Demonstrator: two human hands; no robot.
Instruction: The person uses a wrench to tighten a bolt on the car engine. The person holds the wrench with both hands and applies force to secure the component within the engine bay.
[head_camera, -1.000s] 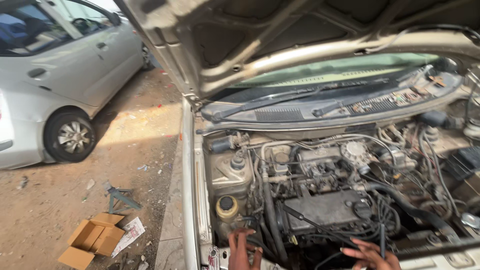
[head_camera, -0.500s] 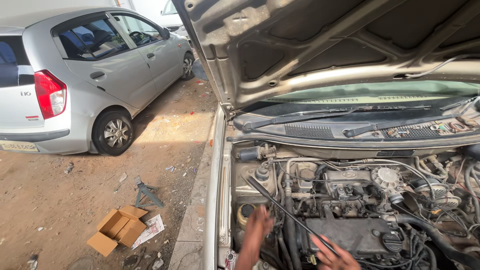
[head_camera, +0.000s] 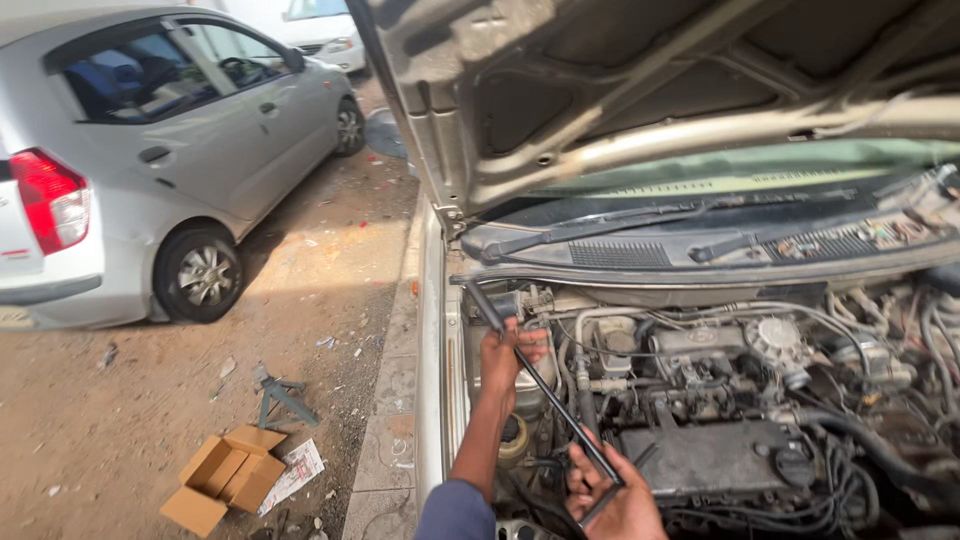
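I look down into an open engine bay (head_camera: 720, 400) under a raised bonnet (head_camera: 640, 90). A thin black metal rod (head_camera: 545, 390) runs diagonally from the left side of the bay down to the front edge. My left hand (head_camera: 505, 360) grips the rod near its upper end. My right hand (head_camera: 615, 500) holds its bent lower end at the bottom of the view. A dark blue sleeve (head_camera: 455, 510) covers my left forearm. The engine's black cover (head_camera: 700, 455) lies just right of my hands.
A silver hatchback (head_camera: 150, 170) is parked to the left on dirt ground. An opened cardboard box (head_camera: 225, 480) and a small blue stand (head_camera: 280, 395) lie on the ground beside the kerb stones (head_camera: 390, 430). Hoses and wiring crowd the right side of the bay.
The view has swung left and up. My left hand has risen along the rod and my hands have lifted it, so it now stands diagonally across the bay's left side.
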